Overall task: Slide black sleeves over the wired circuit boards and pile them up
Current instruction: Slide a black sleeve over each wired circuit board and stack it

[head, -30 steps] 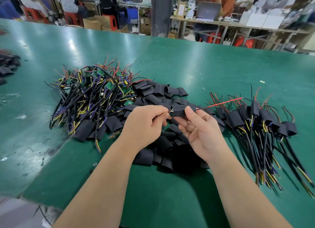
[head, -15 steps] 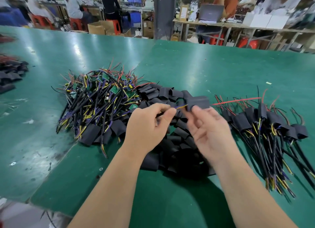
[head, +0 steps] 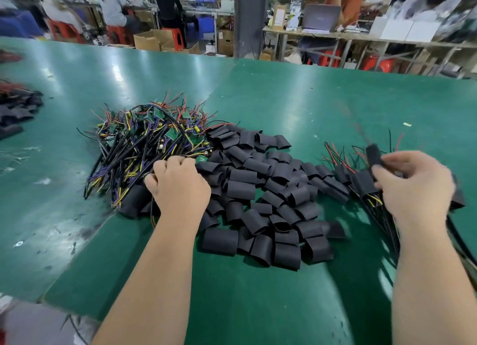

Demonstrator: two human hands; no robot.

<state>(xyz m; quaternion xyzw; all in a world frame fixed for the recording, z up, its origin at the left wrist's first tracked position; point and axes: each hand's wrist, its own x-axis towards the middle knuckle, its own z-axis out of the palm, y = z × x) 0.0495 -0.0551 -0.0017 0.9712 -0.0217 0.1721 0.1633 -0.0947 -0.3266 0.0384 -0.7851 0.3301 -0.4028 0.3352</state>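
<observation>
a sleeved board [head: 373, 156], black and blurred, stands nearly upright at the right side of the scene, pinched between the thumb and curled fingers of the right hand [head: 418, 190]. a faint red streak, probably its wire, runs from its top toward the far side. it is held just above the finished pile [head: 361, 187], where other boards already in their sleeves lie with black, yellow and red wires fanning toward the near right corner.

the left hand [head: 182, 187] is well apart from the right, knuckles up, its fingers curled down into the near right edge of the bare wired boards [head: 139, 148]. whether it grips one of them cannot be told, since the fingertips are hidden among the wires. that heap is a tangle of small green boards and black, purple, yellow and red leads.

between the two hands lie the loose black sleeves [head: 258, 190], a broad spread of short flattened tubes touching the bare boards on the left and reaching the finished pile on the right.

all of it rests on a green table [head: 296, 99]. a dark heap [head: 18, 110] lies at its far left edge. beyond the table are a pillar [head: 246, 19], a laptop [head: 321, 15] on a bench, cardboard boxes [head: 149, 40] and seated people on red stools [head: 64, 31].
</observation>
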